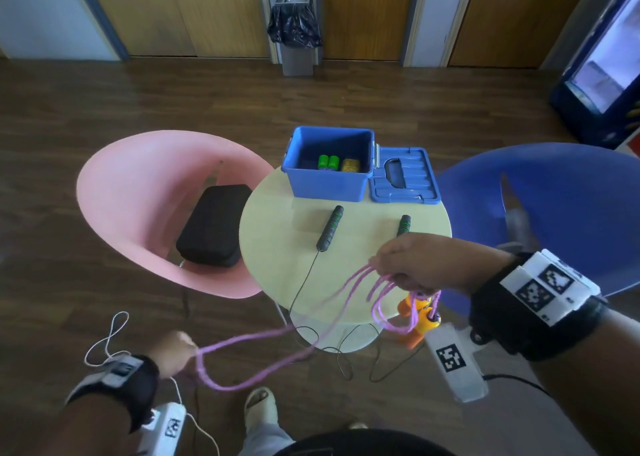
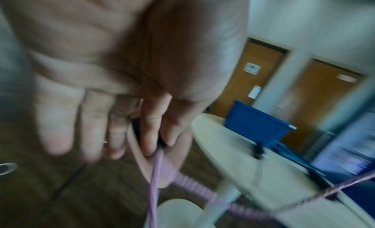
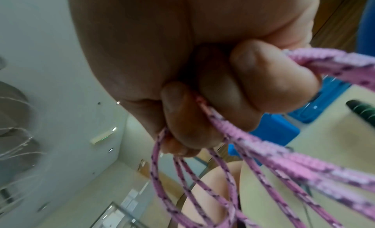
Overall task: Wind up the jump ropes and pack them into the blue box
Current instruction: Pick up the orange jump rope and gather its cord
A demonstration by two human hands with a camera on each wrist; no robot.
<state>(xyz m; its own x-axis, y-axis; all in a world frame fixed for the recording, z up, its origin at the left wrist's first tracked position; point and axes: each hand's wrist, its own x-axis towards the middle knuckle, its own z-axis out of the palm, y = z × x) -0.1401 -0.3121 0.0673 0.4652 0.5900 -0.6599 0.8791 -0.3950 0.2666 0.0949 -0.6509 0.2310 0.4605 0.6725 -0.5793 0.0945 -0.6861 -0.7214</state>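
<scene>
Head view: pink jump rope (image 1: 277,338) strung between both hands.
Left hand (image 1: 173,351), below the table's (image 1: 277,213) near edge, pinches one bend; right hand (image 1: 426,261), over that edge, clenches gathered loops, orange handles (image 1: 420,313) dangling beneath; blue box (image 1: 329,178) stands at the far edge.

Office-like lounge: wooden doors (image 1: 363,12), bin (image 1: 296,33), vending fridge (image 1: 602,71).

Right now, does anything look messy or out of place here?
Yes. The black jump rope lies unwound: its handles rest on the round table, but its thin cord trails off the edge onto the floor.
</scene>
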